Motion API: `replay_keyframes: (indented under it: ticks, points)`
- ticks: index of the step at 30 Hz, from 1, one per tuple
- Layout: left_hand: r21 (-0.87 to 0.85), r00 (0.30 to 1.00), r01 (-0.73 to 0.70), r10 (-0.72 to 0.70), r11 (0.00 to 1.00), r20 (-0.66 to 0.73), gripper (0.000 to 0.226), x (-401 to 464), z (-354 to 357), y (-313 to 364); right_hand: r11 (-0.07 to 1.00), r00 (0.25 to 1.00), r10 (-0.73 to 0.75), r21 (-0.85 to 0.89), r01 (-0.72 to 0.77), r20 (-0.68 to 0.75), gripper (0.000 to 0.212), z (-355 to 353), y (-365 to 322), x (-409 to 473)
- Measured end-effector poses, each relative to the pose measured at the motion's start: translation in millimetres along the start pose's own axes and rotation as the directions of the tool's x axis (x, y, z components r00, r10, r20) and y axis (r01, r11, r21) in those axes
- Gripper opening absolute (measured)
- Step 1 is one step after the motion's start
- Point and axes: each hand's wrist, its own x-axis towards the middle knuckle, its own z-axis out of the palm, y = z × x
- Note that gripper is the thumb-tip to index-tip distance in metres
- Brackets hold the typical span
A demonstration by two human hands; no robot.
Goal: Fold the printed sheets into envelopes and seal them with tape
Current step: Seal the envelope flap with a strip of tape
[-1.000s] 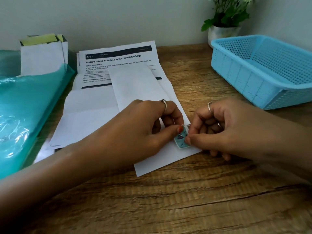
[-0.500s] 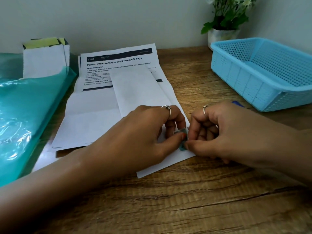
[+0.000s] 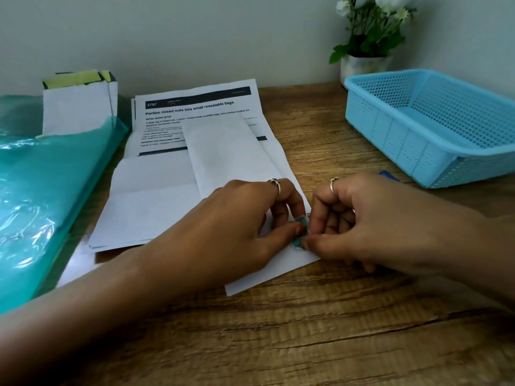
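Together, our left hand (image 3: 231,218) and right hand (image 3: 370,221) meet over the right edge of the long folded white paper envelope (image 3: 231,157), both with fingers curled. Between their thumbs and fingertips we pinch a small teal patterned piece of tape (image 3: 301,232), which sits right at that edge of the envelope; most of it is hidden by our fingers, so we cannot tell how much is stuck down. The envelope lies slantwise on the brown wood-grain table (image 3: 278,344), its far end resting on a stack of printed white sheets (image 3: 172,151) with a dark header bar. Left of the envelope, past the sheets, lies a glossy teal plastic folder (image 3: 41,196), and behind that stands a white paper-wrapped box with a yellow-green top (image 3: 78,107). Well right of the envelope sits a light blue perforated plastic basket (image 3: 434,129), with a white pot of green leaves and pale flowers (image 3: 365,51) behind it by the wall.
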Motion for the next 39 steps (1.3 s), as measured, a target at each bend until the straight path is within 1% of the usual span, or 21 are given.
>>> replay_keyframes:
  ticks: [4, 10, 17, 22, 25, 28, 31, 34, 39]
  points:
    - [0.0, 1.0, 0.005, -0.005, 1.0, -0.006, 0.008, 0, 1, 0, 1.0, 1.0, 0.012, 0.018, -0.012, 0.011, 0.013, -1, 1, 0]
    - [0.012, 1.0, 0.028, -0.028, 1.0, 0.001, 0.009, 1, 1, 2, 0.999, 0.999, 0.037, -0.023, -0.037, -0.008, 0.017, -3, -1, 0]
    - [-0.012, 0.998, 0.064, -0.064, 0.998, -0.01, 0.018, 3, 0, 2, 0.998, 0.998, 0.069, -0.014, -0.069, 0.002, 0.02, -7, -3, -3]
    - [0.043, 0.988, 0.142, -0.139, 0.989, -0.063, 0.028, 3, 1, -2, 0.996, 0.996, 0.091, -0.017, -0.091, 0.006, 0.019, -8, -3, -2]
    - [0.045, 0.985, 0.168, -0.166, 0.985, -0.044, 0.028, 3, 0, -1, 0.996, 0.996, 0.092, -0.016, -0.093, -0.013, 0.02, -6, -3, 0]
    - [0.01, 0.981, 0.194, -0.194, 0.981, -0.003, 0.028, 3, -3, -1, 0.995, 0.995, 0.094, -0.02, -0.094, -0.027, 0.019, -5, -3, 0]
    - [-0.024, 0.974, 0.223, -0.221, 0.975, 0.054, 0.031, 2, -6, 1, 0.995, 0.995, 0.102, 0.003, -0.102, -0.017, 0.014, -6, -2, 2]
    - [-0.043, 0.974, 0.219, -0.216, 0.975, 0.068, 0.033, 0, -6, 3, 0.995, 0.995, 0.1, 0.005, -0.1, 0.006, 0.009, -8, -2, 3]
    - [-0.048, 0.977, 0.204, -0.2, 0.978, 0.081, 0.023, -1, -6, 0, 0.994, 0.997, 0.071, 0.08, -0.072, 0.014, 0.006, -11, 2, 0]
